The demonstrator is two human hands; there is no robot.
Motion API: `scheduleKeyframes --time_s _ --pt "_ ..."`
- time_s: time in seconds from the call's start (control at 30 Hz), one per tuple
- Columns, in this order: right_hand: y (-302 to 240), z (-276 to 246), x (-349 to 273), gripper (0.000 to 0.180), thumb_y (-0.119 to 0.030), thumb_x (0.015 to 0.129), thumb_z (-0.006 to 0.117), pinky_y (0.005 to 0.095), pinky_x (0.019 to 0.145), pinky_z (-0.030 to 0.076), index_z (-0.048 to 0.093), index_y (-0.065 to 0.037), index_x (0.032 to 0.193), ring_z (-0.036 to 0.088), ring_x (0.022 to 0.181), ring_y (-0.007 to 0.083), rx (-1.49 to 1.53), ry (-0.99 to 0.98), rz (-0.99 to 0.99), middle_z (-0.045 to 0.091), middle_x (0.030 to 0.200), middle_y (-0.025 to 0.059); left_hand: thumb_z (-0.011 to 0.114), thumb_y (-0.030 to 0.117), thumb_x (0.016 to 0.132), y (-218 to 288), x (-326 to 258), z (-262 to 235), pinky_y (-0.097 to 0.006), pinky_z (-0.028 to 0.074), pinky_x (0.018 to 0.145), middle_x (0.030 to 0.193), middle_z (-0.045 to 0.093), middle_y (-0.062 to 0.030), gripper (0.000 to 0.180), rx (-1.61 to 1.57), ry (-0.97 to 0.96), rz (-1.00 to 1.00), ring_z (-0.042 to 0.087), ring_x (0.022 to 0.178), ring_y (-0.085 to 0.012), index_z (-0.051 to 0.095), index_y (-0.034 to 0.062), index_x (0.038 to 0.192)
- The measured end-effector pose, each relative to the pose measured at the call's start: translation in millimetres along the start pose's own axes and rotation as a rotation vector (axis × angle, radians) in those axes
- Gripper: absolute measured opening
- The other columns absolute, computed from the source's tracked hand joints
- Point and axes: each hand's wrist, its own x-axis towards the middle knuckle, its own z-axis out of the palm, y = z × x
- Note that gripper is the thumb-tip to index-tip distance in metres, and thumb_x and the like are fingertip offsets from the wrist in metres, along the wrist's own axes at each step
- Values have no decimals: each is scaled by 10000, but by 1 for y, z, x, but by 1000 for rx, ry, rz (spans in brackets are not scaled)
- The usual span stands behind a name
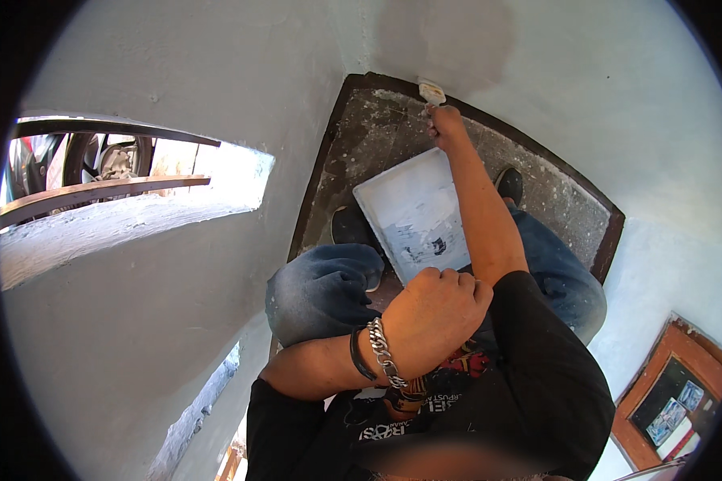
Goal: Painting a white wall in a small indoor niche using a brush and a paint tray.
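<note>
Holding white paint, the tray (413, 210) lies centre; right hand (445, 124) grips a brush (431, 92) at twelve o'clock; left hand (441, 313) clenched, contents unseen.

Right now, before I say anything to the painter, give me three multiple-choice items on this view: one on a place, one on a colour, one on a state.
1. Where is the small white-bristled paintbrush?
A. lying in the tray
B. at the foot of the wall, in the far corner of the landing
C. on the window ledge

2. What colour is the flat rectangular plastic paint tray?
A. white
B. red
C. black

3. How is the left hand?
A. spread flat on the wall
B. closed in a fist near the bent knee
C. gripping the tray

Answers: 1 B, the right hand holds it out where floor meets wall. 2 A, white with grey smears. 3 B, its fingers are curled in and it wears a chain bracelet.
</note>
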Motion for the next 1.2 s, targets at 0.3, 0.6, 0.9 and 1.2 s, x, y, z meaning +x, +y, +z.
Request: scheduleKeyframes --time_s 0.3,0.6,0.9,1.2 --pt "22 15 -54 135 -106 874 527 259 371 315 464 -13 948 438 479 108 27 -114 -239 497 708 56 610 128 692 3 -8 -4 -276 456 602 769 578 -60 259 0 -23 -16 592 723 -176 528 26 915" --pt "26 -12 -14 131 -75 852 537 250 377 291 486 -9 953 413 483 99 3 -61 -16 492 713 42 622 130 676 0 -5 -6 -283 457 613 782 576 -70 302 -9 -17 10 588 729 -188 525 13 937" --pt "22 -24 2 123 -80 848 543 253 377 276 495 -13 938 393 478 94 -20 -73 14 459 675 24 610 131 687 0 -1 -2 -292 459 615 778 577 -66 283 -12 -36 -12 590 721 -191 519 21 931" --pt "23 -35 25 194 -75 845 554 253 376 272 458 -12 1001 384 472 93 -9 -147 25 459 690 25 603 148 727 0 5 -2 -290 458 621 788 581 -69 270 4 -35 -14 591 737 -192 524 21 952"
